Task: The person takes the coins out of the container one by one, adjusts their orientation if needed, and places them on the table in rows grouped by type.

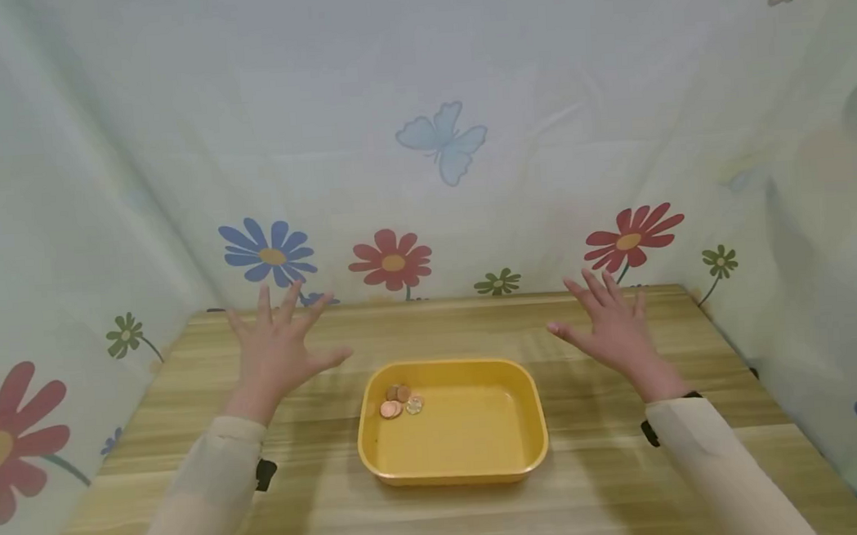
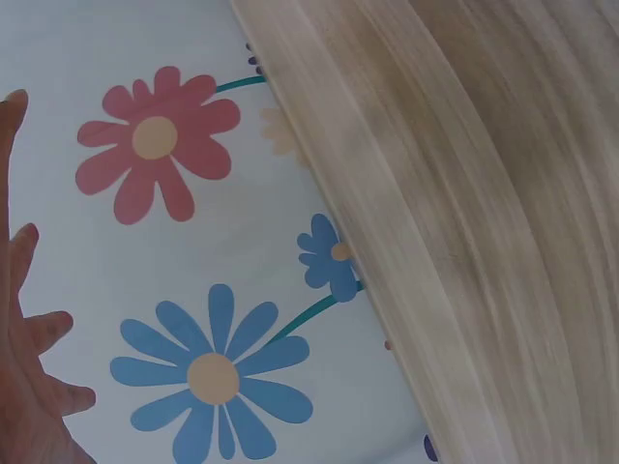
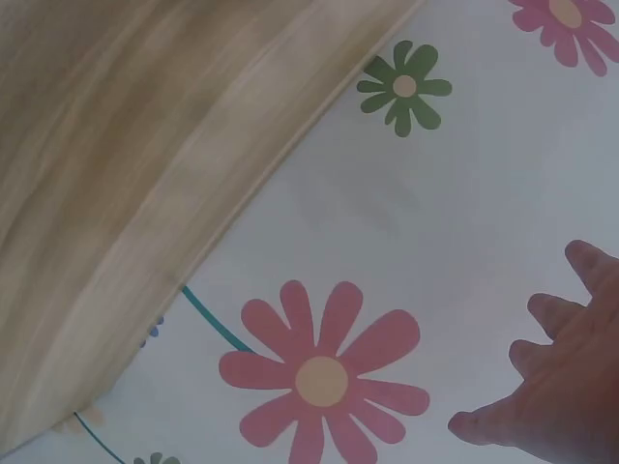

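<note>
A yellow rectangular tray (image 1: 478, 473) lies on the wooden table in the head view. Several coins (image 1: 390, 409), copper and silver coloured, sit together in its left part. My left hand (image 1: 275, 355) is held out to the left of the tray, fingers spread and holding nothing. On the other side, my right hand (image 1: 612, 330) is also spread, with nothing in it. In the left wrist view the fingers (image 2: 48, 332) show at the left edge; in the right wrist view the fingers (image 3: 551, 358) show at the lower right.
The wood-grain table (image 1: 459, 527) ends at a white cloth backdrop (image 1: 315, 102) printed with flowers and a butterfly. The cloth rises behind the table and along both sides. Dark bands (image 1: 266, 475) circle the wrists over pale sleeves (image 1: 199, 486).
</note>
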The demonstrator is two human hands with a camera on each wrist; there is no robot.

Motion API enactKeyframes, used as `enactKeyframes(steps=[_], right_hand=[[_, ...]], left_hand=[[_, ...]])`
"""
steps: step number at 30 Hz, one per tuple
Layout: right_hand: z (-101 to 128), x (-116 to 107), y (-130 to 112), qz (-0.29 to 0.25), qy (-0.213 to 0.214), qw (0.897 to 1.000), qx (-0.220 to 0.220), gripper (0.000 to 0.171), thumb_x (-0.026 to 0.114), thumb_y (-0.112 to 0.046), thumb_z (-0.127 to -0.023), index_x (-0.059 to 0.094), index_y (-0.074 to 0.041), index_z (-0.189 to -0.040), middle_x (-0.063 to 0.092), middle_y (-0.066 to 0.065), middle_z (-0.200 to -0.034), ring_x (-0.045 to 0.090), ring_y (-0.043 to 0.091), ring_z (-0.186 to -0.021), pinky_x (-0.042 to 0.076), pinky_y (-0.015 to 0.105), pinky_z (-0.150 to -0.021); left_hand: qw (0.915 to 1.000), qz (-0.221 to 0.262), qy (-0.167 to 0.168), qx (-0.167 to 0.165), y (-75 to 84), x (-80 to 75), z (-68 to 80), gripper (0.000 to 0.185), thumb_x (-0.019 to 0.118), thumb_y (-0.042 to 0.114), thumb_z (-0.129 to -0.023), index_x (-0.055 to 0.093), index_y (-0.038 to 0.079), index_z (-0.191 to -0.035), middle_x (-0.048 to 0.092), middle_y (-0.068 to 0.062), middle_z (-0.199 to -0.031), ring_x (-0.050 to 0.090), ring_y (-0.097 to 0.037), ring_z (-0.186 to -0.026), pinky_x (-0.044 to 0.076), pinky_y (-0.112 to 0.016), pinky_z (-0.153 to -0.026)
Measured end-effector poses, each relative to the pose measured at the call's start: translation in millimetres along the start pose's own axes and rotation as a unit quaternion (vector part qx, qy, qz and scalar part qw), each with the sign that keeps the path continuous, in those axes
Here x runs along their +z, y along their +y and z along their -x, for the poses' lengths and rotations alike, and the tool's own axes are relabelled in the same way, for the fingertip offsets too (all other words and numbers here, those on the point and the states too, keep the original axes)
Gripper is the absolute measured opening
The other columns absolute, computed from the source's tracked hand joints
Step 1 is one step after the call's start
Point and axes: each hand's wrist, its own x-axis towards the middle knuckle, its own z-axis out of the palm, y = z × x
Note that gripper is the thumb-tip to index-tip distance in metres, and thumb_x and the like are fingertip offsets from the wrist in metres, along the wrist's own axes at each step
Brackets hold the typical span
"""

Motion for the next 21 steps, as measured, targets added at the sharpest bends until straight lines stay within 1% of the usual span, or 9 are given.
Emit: enactKeyframes(steps=[5,9,12,16,19,21], right_hand=[[7,10,3,-0.025,0.022,0.999,-0.003,0.085,0.061,-0.060,-0.094,0.031,-0.016,-0.161,0.017,0.019,-0.171,0.006,0.047,-0.158,0.002,0.084,-0.114],[11,18,3,-0.033,0.039,0.999,-0.004,0.081,0.062,-0.056,-0.095,0.035,-0.013,-0.159,0.021,0.021,-0.170,0.011,0.048,-0.157,0.006,0.083,-0.115],[13,24,2,-0.047,0.051,0.998,-0.006,0.078,0.063,-0.052,-0.096,0.037,-0.012,-0.157,0.023,0.021,-0.169,0.013,0.048,-0.157,0.010,0.082,-0.115],[17,30,-1,-0.070,0.071,0.995,-0.019,0.074,0.067,-0.045,-0.095,0.042,-0.009,-0.154,0.028,0.023,-0.167,0.018,0.049,-0.154,0.014,0.083,-0.114],[21,33,-4,-0.088,0.079,0.993,-0.031,0.071,0.069,-0.040,-0.095,0.045,-0.005,-0.152,0.033,0.024,-0.164,0.025,0.049,-0.151,0.017,0.079,-0.117],[22,35,-6,-0.100,0.079,0.991,-0.035,0.069,0.069,-0.038,-0.096,0.046,-0.004,-0.151,0.037,0.024,-0.161,0.029,0.049,-0.150,0.021,0.075,-0.119]], left_hand=[[1.0000,-0.002,0.004,-0.004,-0.3,7.6,4.8,0.091,0.067,0.074,-0.081,0.039,0.033,-0.157,0.023,-0.020,-0.170,0.008,-0.060,-0.153,-0.005,-0.088,-0.109],[0.9999,0.007,0.005,-0.008,0.2,14.5,8.6,0.090,0.066,0.072,-0.082,0.038,0.033,-0.158,0.024,-0.021,-0.169,0.011,-0.060,-0.153,0.004,-0.088,-0.109],[0.9995,0.026,0.012,-0.011,1.9,19.2,12.2,0.089,0.066,0.071,-0.084,0.037,0.031,-0.158,0.024,-0.021,-0.169,0.014,-0.058,-0.153,0.010,-0.088,-0.109],[0.9982,0.046,0.036,-0.004,7.1,24.7,16.4,0.087,0.066,0.067,-0.086,0.037,0.030,-0.158,0.032,-0.020,-0.165,0.026,-0.055,-0.150,0.025,-0.084,-0.109],[0.9955,0.078,0.054,-0.002,12.5,27.8,19.1,0.083,0.068,0.061,-0.088,0.039,0.026,-0.158,0.039,-0.022,-0.161,0.038,-0.053,-0.145,0.036,-0.078,-0.107],[0.9924,0.110,0.055,-0.007,16.5,28.8,20.8,0.079,0.069,0.055,-0.091,0.041,0.023,-0.157,0.041,-0.023,-0.160,0.041,-0.052,-0.143,0.038,-0.075,-0.107]])
